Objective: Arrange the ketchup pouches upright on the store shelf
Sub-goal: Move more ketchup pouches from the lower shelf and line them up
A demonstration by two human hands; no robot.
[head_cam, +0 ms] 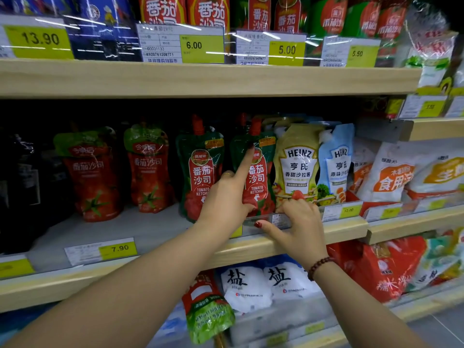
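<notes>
The left hand [226, 197] grips the pouch [258, 182], upright, spout up. Just right of it, the right hand [298, 222] pinches the rail [258, 219]; bare shelf [155, 227] lies farther left.

Ketchup pouches [200, 169] red w/ green tops, price tags [118, 248] yellow, shelf [346, 229] pale wood

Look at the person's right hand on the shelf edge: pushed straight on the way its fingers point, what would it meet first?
Probably the yellow Heinz pouch, standing just behind the clear price rail that the right hand holds; depth is hard to judge.
</notes>
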